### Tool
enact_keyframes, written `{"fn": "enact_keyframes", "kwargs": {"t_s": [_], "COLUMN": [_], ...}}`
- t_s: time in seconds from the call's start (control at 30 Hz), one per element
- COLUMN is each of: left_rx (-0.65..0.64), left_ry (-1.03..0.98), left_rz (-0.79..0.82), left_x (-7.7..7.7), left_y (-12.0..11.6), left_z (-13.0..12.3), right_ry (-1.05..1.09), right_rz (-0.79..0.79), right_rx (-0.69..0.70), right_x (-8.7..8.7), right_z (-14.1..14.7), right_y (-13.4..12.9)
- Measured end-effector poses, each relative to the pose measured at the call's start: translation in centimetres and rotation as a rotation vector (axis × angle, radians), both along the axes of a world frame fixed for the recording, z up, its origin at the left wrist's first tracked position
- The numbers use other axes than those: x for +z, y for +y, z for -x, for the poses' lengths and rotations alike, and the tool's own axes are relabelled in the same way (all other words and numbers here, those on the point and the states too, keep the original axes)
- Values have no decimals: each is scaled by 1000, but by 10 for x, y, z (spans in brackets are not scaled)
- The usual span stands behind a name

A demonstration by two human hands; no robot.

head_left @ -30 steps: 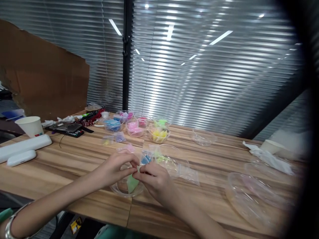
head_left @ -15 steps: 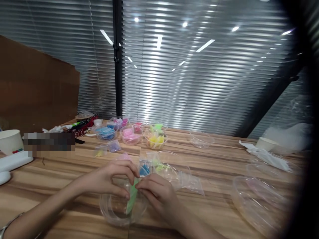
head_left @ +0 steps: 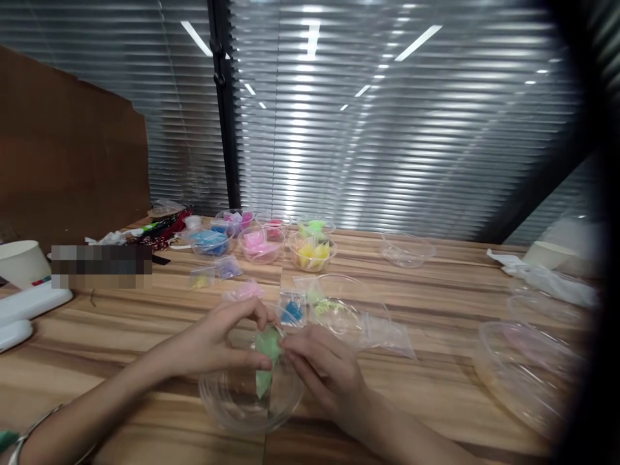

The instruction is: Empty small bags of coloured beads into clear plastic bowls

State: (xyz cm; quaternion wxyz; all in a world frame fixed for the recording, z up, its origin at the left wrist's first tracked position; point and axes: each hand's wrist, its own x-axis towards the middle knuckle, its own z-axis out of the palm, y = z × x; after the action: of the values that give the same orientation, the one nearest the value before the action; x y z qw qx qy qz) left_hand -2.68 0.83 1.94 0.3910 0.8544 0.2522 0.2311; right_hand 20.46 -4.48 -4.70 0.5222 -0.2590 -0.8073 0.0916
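Observation:
Above a clear round bowl (head_left: 227, 413) near the table's front edge, a pale green packet (head_left: 266, 361) hangs between both hands. My left hand (head_left: 217, 342) grips its left side, thumb and fingers curved round it. At the packet's upper right edge, my right hand (head_left: 322, 361) pinches with thumb and index finger. Just behind the hands lie a small bag with blue bits (head_left: 292, 311) and a clear bowl holding yellow-green pieces (head_left: 334, 316).
Clear bowls with blue (head_left: 210, 241), pink (head_left: 261, 245) and yellow (head_left: 312, 253) packets stand at the back. An empty-looking clear bowl (head_left: 407, 250) is right of them. Stacked clear lids or bowls (head_left: 523, 374) lie at right, a paper cup (head_left: 22, 263) at far left.
The view has tilted down and shifted slightly. The green packet is turned more broadly toward the camera, and my left fingers and thumb are spread wider around it.

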Motion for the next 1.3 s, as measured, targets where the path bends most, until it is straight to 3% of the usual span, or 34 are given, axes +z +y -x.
{"fn": "enact_keyframes", "kwargs": {"t_s": [0.13,0.33,0.5,0.73,1.3], "left_rx": [93,104,71,149,99], "left_ry": [-126,-183,-59,-89,24], "left_rz": [-16,33,62,40,126], "left_x": [-9,-11,-6,-6,3], "left_y": [1,1,1,1,-1], "left_z": [6,9,9,8,5], "right_ry": [49,-19,-3,-17,-70], "right_rz": [55,34,27,70,90], "right_rx": [-48,30,87,165,185], "right_x": [-4,5,7,4,6], "right_z": [0,-3,-9,-12,-14], "right_y": [-6,-6,0,4,3]}}
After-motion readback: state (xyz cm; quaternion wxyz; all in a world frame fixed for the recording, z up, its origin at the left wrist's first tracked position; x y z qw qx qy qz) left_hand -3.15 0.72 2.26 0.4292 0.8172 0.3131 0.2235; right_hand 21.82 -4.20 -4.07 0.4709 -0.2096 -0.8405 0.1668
